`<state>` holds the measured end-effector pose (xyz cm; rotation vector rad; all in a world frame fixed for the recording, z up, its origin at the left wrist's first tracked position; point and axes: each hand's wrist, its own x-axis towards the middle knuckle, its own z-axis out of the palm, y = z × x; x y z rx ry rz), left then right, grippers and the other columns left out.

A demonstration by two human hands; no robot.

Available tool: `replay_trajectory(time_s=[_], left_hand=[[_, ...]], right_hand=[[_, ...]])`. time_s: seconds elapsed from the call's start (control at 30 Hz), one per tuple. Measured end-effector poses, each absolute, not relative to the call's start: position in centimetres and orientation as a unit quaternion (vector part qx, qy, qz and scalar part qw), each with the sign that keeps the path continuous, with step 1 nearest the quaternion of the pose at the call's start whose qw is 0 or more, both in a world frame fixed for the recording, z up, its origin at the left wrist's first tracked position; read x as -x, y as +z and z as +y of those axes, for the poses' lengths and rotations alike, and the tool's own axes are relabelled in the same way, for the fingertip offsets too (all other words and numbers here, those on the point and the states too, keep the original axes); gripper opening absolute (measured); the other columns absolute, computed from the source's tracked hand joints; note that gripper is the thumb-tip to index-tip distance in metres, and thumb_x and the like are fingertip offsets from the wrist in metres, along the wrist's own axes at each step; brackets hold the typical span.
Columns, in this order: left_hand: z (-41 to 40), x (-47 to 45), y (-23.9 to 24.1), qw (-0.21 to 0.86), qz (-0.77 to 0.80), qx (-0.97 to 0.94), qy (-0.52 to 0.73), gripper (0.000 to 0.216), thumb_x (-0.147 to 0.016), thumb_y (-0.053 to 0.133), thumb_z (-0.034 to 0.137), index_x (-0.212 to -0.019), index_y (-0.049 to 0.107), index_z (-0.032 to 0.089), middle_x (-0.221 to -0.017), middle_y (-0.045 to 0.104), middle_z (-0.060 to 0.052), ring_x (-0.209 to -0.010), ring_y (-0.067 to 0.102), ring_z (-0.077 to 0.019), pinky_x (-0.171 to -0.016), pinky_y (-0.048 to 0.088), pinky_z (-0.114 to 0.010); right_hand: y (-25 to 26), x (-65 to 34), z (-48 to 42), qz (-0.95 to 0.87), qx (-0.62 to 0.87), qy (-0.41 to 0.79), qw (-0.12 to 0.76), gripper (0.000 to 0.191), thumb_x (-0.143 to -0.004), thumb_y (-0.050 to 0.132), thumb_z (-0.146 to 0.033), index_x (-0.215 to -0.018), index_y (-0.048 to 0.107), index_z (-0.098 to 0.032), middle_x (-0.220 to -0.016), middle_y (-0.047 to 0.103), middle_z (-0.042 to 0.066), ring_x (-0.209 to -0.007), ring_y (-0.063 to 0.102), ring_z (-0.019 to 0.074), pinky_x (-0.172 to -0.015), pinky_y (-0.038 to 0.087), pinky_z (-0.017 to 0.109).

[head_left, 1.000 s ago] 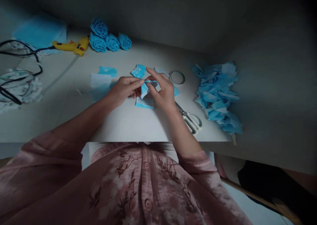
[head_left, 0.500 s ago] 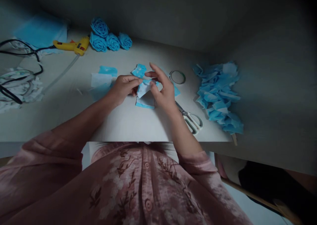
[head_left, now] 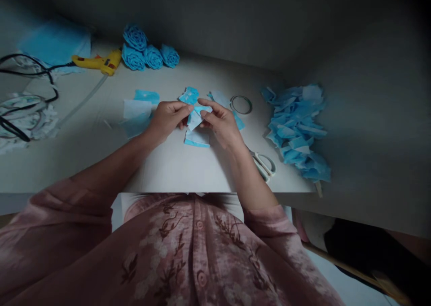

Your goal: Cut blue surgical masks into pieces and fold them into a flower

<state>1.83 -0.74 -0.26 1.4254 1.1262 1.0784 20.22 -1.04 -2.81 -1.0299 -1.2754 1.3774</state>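
Between both hands is a small blue-and-white piece of thin fabric (head_left: 195, 120), its upper edge folded over. My left hand (head_left: 167, 120) pinches its left upper corner between thumb and forefinger. On the other side, my right hand (head_left: 222, 123) grips its right edge, thumb on the near face. A crumpled blue piece (head_left: 189, 95) lies just beyond the fingertips. Below the held piece, a white piece with a blue edge (head_left: 197, 139) rests on the table. More cut pieces (head_left: 137, 109) lie left of my left hand, and others (head_left: 219, 98) sit behind my right hand.
Blue rolled fabric roses (head_left: 153, 57) stand at the back, beside a yellow glue gun (head_left: 97, 64) with a black cord. At right are scissors (head_left: 264, 164), partly behind my forearm, a tape ring (head_left: 241, 104) and a heap of blue pieces (head_left: 296, 131). White scraps (head_left: 30, 122) lie far left.
My right hand's raised, spread fingers have come down and closed on the right edge of the fabric piece. My left hand keeps its pinch in nearly the same place.
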Motion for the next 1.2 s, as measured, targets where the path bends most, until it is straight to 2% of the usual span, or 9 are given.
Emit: replay_trajectory(time_s=[0.2, 0.4, 0.5, 0.7, 1.03, 1.2], left_hand=[[-0.76, -1.80, -0.44, 0.544, 0.446, -0.561, 0.436, 0.043, -0.097, 0.068, 0.048, -0.069, 0.064, 0.015, -0.058, 0.063, -0.002, -0.051, 0.057, -0.0089, -0.049, 0.043, -0.020], [-0.77, -1.74, -0.39, 0.575, 0.406, -0.571, 0.423, 0.045, -0.097, 0.067, 0.055, -0.075, 0.063, 0.016, -0.063, 0.066, -0.003, -0.055, 0.061, -0.0097, -0.050, 0.044, -0.019], [-0.80, -1.68, -0.35, 0.580, 0.394, -0.577, 0.419, 0.042, -0.094, 0.071, 0.054, -0.077, 0.066, 0.016, -0.065, 0.067, -0.003, -0.055, 0.061, -0.0095, -0.050, 0.045, -0.019], [-0.82, -1.59, -0.26, 0.553, 0.414, -0.597, 0.409, 0.042, -0.094, 0.071, 0.050, -0.071, 0.065, 0.016, -0.061, 0.064, -0.002, -0.053, 0.057, -0.0086, -0.050, 0.044, -0.018], [-0.49, -1.58, -0.83, 0.539, 0.416, -0.604, 0.414, 0.030, -0.091, 0.069, 0.031, -0.065, 0.063, 0.016, -0.056, 0.063, 0.000, -0.047, 0.054, -0.0070, -0.048, 0.043, -0.018], [-0.54, -1.85, -0.61, 0.551, 0.432, -0.575, 0.423, 0.018, -0.086, 0.073, 0.026, -0.074, 0.062, 0.018, -0.054, 0.063, 0.002, -0.044, 0.054, -0.0074, -0.046, 0.042, -0.018]], right_hand=[[-3.10, -20.41, -0.78, -0.509, 0.424, 0.556, 0.502, 0.047, -0.081, 0.084, -0.052, -0.120, 0.077, -0.027, -0.081, 0.067, -0.002, -0.079, 0.063, 0.0144, -0.084, 0.064, 0.038], [-3.04, -20.51, -0.47, -0.488, 0.411, 0.560, 0.528, 0.046, -0.077, 0.086, -0.053, -0.115, 0.078, -0.028, -0.086, 0.070, -0.001, -0.078, 0.063, 0.0137, -0.082, 0.065, 0.036], [-2.84, -20.47, -0.52, -0.485, 0.405, 0.562, 0.533, 0.045, -0.077, 0.085, -0.052, -0.114, 0.077, -0.028, -0.088, 0.070, -0.001, -0.077, 0.063, 0.0131, -0.083, 0.064, 0.036], [-2.55, -20.09, -0.94, -0.511, 0.424, 0.531, 0.526, 0.044, -0.078, 0.084, -0.054, -0.114, 0.078, -0.029, -0.084, 0.068, -0.002, -0.077, 0.062, 0.0133, -0.083, 0.065, 0.036], [-2.38, -19.94, -1.21, -0.551, 0.424, 0.502, 0.514, 0.050, -0.081, 0.081, -0.056, -0.119, 0.076, -0.025, -0.079, 0.064, -0.002, -0.071, 0.060, 0.0119, -0.080, 0.064, 0.034], [-2.39, -19.96, -1.27, -0.562, 0.417, 0.505, 0.506, 0.050, -0.081, 0.082, -0.058, -0.119, 0.076, -0.026, -0.082, 0.066, -0.002, -0.071, 0.060, 0.0124, -0.080, 0.064, 0.035]])
